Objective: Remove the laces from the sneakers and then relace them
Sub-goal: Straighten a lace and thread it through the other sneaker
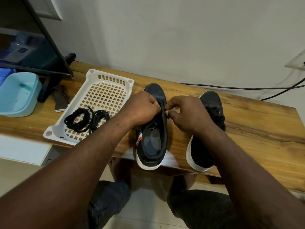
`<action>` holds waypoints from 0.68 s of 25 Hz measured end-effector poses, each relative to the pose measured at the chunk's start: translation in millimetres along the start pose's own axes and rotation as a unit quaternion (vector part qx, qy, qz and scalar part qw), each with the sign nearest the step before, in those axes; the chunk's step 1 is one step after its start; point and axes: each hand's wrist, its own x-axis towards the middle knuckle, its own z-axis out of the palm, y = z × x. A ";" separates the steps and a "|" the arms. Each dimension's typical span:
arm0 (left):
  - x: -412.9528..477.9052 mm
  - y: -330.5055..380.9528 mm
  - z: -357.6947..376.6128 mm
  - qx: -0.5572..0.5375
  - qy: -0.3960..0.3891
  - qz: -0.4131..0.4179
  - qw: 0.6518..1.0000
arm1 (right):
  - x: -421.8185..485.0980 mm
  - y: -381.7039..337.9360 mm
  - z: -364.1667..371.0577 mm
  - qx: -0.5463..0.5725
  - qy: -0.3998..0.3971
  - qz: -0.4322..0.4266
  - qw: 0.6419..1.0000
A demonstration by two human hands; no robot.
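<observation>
Head view: two black sneakers stand on the tabletop [255, 129], toes far and heels at the near edge. The left sneaker [151, 146] is the one in hand. Its lace [163, 128] runs in a long slack loop round the collar and up to the eyelets, where both hands meet. The left hand [145, 108] has its grip curled over the upper, closed on the lace as far as I can tell. The right hand [184, 113] pinches the lace between thumb and fingertip. The right sneaker [212, 103], partly under the right forearm, looks laced. Two coiled laces [79, 119] lie in the white basket [92, 75] to the left.

Whether the lace is going in or coming out is not clear. Either way, it would help to steady the upper with the left hand, work one eyelet at a time, feed by the tip, and keep the loop from snagging on the heel.

A small white mark on the tongue and a red-and-white tag on the sneaker's left side are too small to read, and no brand is legible.
</observation>
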 end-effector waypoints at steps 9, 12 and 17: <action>2.5 -2.4 -5.6 0.007 0.009 0.007 1.000 | -0.7 8.6 -6.4 -0.166 -0.043 0.071 0.983; 1.9 -1.7 -6.2 0.007 0.006 0.011 1.000 | -1.1 -1.0 -6.0 -0.097 -0.008 -0.015 0.995; 4.7 -4.1 -9.6 0.012 0.003 0.010 1.000 | -0.3 3.4 -0.3 -0.210 -0.014 0.039 0.977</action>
